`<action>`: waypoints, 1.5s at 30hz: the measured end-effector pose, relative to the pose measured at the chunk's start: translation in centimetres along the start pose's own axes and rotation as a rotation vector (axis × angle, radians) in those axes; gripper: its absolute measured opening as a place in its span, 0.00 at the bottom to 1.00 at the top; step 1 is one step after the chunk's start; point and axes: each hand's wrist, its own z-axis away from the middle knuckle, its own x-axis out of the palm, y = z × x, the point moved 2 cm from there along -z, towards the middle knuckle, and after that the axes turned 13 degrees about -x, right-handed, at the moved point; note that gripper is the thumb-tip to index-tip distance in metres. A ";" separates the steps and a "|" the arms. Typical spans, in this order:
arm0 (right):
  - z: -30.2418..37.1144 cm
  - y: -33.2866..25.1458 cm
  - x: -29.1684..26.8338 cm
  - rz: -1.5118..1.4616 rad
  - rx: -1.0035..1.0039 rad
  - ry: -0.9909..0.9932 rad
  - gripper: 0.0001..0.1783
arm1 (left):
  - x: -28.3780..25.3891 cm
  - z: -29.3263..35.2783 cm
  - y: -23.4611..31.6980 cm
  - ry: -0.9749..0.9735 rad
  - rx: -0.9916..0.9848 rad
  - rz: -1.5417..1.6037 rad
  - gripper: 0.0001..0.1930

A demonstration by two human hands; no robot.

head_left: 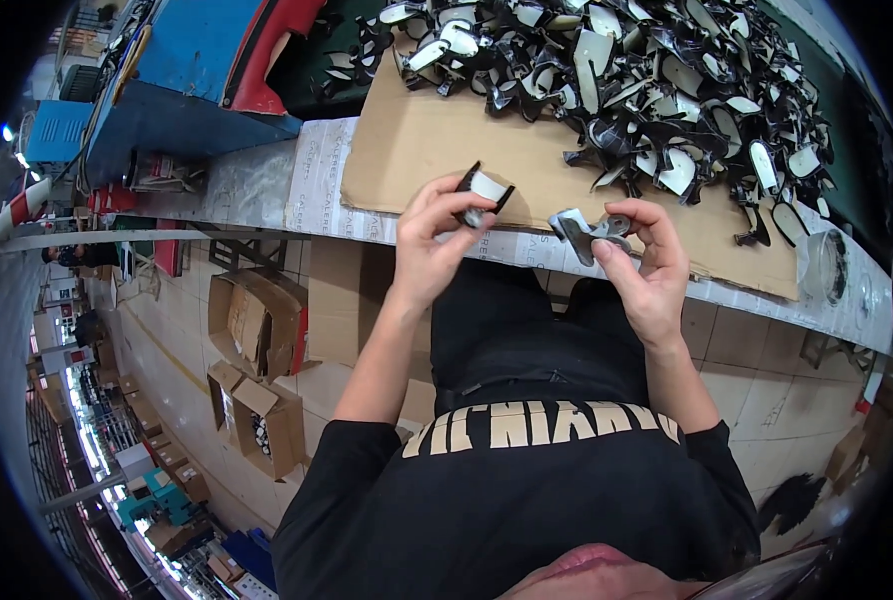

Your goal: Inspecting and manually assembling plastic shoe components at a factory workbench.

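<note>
Forearms (382,365) angled inward, the left hand (430,245) pinches a black-and-white piece (487,187) and the right hand (652,275) pinches a grey piece (573,229), hands apart near the cardboard (417,135).

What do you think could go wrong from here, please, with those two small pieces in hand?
The left hand pinches a black-and-white piece, and the right hand a grey metal piece, both near the front edge of the table; a slip might drop either over it.

The pile overlaps untidily, so a bump could slide pieces across the cardboard.
</note>
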 end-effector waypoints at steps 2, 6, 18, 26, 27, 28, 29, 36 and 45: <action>-0.4 -0.6 0.8 0.087 -0.105 -0.050 0.20 | 0.8 0.9 0.7 -0.078 -0.041 0.261 0.22; -0.8 -1.8 2.4 0.319 -0.364 -0.147 0.21 | 1.4 2.5 2.1 -0.071 -0.133 0.360 0.29; 0.5 -2.2 2.9 0.332 -0.386 -0.232 0.21 | 1.1 3.2 1.3 -0.106 -0.078 0.284 0.29; 0.0 -1.8 2.2 0.315 -0.344 -0.157 0.20 | 1.1 3.4 1.2 -0.157 -0.135 0.229 0.30; -0.2 -1.8 2.3 0.387 -0.391 -0.194 0.20 | 1.2 3.5 1.6 -0.158 -0.135 0.229 0.30; -0.3 -1.8 2.5 0.387 -0.391 -0.194 0.20 | 1.3 3.6 2.0 -0.140 -0.136 0.209 0.30; -0.3 -1.8 2.6 0.418 -0.424 -0.199 0.21 | 1.3 3.6 2.4 -0.123 -0.137 0.188 0.30; -0.9 -1.6 2.5 0.551 -0.486 -0.140 0.21 | 1.3 4.1 2.7 -0.081 -0.066 0.040 0.30; -0.2 -1.8 2.3 0.423 -0.346 -0.119 0.21 | 1.5 4.0 1.6 -0.133 -0.258 0.379 0.29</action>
